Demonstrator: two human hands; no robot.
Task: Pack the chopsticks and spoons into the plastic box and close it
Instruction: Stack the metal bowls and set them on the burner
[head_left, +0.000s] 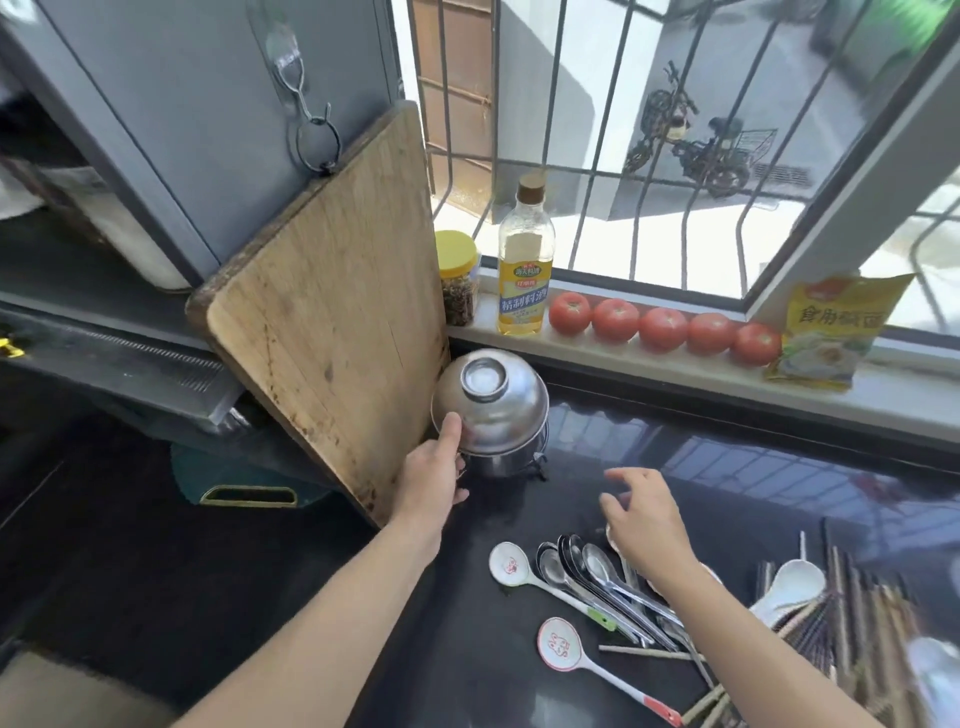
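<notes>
Several metal spoons (597, 577) lie bunched on the dark counter (727, 467), with two white ceramic spoons (511, 566) beside and below them. A heap of chopsticks (857, 623) with another white spoon (795, 582) on it lies at the right. My left hand (434, 478) grips the rim of a stack of upturned steel bowls (491, 410), thumb on the top bowl. Over the spoon handles hovers my right hand (644, 519), fingers spread and holding nothing. No plastic box is in view.
A wooden cutting board (332, 312) leans against the cabinet just left of the bowls. On the window sill stand a yellow-lidded jar (457, 275), an oil bottle (524, 260), several tomatoes (665, 327) and a yellow packet (831, 327).
</notes>
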